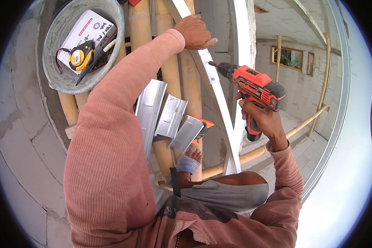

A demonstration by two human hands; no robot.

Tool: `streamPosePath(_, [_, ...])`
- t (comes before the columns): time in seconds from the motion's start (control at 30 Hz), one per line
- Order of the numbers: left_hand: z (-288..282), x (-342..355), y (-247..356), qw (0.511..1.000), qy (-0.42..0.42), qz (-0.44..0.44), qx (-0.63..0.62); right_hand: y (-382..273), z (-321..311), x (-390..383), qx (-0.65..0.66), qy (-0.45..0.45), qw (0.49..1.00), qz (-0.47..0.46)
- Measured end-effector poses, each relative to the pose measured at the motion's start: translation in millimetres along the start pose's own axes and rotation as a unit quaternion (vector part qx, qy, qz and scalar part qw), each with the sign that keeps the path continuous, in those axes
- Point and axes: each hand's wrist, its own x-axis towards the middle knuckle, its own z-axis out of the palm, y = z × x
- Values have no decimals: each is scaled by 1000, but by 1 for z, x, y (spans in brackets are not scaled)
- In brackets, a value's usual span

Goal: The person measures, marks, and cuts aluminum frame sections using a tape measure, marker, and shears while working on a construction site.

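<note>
My right hand (264, 120) is wrapped round the grip of a red and black cordless drill (258, 84). The drill points left, and its tip meets the side of a long pale metal channel (221, 105) or appears to touch it. Farther up the same channel, my left hand (196, 33) is closed over it, thumb lying along its edge; the undersides of the fingers are hidden. A small round screw head or hole shows on the channel just below the drill tip. Alongside stands a second pale metal upright (240, 49).
Several cut silver channel pieces (169, 115) lie on bamboo poles (140, 25) near my sandalled foot (189, 163). At upper left, a grey bucket (49, 70) holds a yellow and black tape measure (82, 57) and a white package (87, 29). A bamboo rail (295, 130) crosses at right, above a lower floor.
</note>
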Motion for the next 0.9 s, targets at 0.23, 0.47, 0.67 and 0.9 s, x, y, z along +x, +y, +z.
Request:
streamPosePath(0.23, [-3, 4, 1, 999, -25, -13, -21, -22, -21, 17, -112, -60, 992, -11])
streamPosePath(0.47, [2, 6, -2, 998, -6, -6, -59, -29, -34, 31, -282, -109, 950, -78])
streamPosePath(0.67, [4, 5, -5, 996, 20, 11, -84, -47, -36, 40, -332, -121, 935, 26])
streamPosePath(0.9, [6, 6, -6, 995, 20, 10, -92, -64, -28, 42, -390, -124, 910, 65])
